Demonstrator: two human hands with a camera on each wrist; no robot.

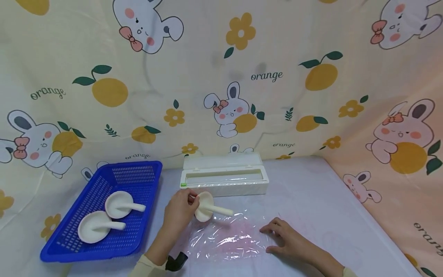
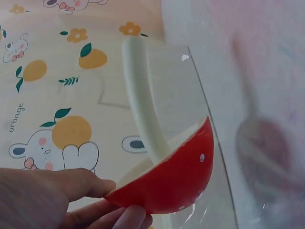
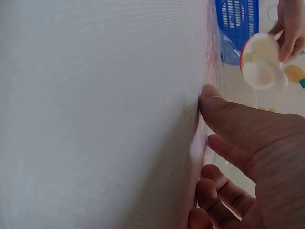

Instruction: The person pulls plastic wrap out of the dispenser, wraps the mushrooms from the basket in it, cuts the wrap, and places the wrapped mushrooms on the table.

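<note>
Head view shows the left hand [image 1: 179, 209] pinching the rim of a white mushroom-shaped piece [image 1: 211, 208], which is above the clear film [image 1: 230, 240]. The right hand [image 1: 287, 239], thumb and fingers apart, touches the film's right edge. Behind, a white box [image 1: 238, 188] has its lid raised, partly covered by the left hand. Leftward, a blue basket [image 1: 135, 174] holds two similar pieces [image 1: 93, 229].

The held mushroom-shaped piece [image 1: 209, 208] looks smooth, the film [image 1: 238, 240] glossy, wrinkled plastic, the basket [image 1: 138, 231] plastic.

Pale cloth [image 1: 200, 69] printed with rabbits [image 1: 226, 129], oranges [image 1: 110, 92] and yellow flowers [image 1: 241, 32] hangs behind the white tabletop [image 1: 304, 196].
</note>
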